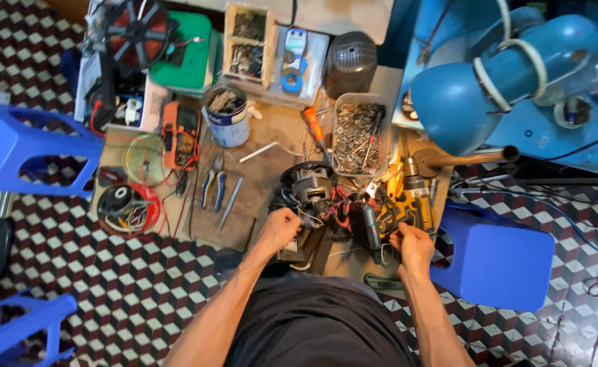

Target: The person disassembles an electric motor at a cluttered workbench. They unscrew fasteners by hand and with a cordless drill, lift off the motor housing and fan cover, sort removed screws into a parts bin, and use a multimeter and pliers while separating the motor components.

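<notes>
A black electric motor [307, 185] with red and white wires lies on a low wooden work board [258, 170]. My left hand [280, 228] is closed just below the motor, gripping what looks like its wires or a small part; the thing itself is hidden by the fingers. My right hand [411, 246] is closed at the lower end of a yellow-and-black cordless drill [407, 204] lying to the right of the motor. A black cylindrical tool [371, 226] lies between my hands.
A clear tub of screws [358, 136], an orange screwdriver [314, 126], blue-handled pliers [212, 185], an orange multimeter [180, 134], a blue-and-white can [229, 117] and a red wire reel [128, 207] crowd the board. Blue plastic stools [496, 261] [20, 146] flank it. A blue machine [502, 68] stands at the upper right.
</notes>
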A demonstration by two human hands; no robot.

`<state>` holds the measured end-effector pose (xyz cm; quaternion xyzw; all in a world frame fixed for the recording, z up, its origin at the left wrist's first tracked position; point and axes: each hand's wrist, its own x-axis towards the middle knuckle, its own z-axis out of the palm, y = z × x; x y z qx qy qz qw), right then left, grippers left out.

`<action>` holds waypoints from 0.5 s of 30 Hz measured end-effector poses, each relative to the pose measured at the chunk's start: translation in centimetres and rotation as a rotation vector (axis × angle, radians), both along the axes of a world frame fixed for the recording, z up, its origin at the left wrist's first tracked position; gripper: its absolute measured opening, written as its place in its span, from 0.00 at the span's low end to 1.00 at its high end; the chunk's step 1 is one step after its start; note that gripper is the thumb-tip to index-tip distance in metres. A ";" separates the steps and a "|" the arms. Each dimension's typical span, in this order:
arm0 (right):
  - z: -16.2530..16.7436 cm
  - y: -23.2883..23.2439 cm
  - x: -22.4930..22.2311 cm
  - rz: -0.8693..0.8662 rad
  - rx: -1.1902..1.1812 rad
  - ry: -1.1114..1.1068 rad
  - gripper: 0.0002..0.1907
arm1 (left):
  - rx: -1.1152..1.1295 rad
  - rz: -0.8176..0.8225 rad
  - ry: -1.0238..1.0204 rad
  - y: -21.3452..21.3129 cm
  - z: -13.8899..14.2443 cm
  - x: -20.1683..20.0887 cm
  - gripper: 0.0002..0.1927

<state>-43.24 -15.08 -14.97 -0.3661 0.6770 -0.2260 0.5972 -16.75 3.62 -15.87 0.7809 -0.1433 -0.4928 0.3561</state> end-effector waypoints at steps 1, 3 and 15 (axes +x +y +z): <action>-1.1 -0.4 -0.5 0.027 0.049 0.001 0.13 | -0.051 0.001 -0.045 0.3 0.2 -1.0 0.15; -2.5 -0.8 0.6 0.137 0.030 0.190 0.20 | -0.012 0.027 -0.215 0.8 1.0 -2.6 0.15; -1.7 -2.2 6.1 -0.064 0.276 0.115 0.17 | -0.256 -0.063 -0.198 4.0 3.1 -1.7 0.18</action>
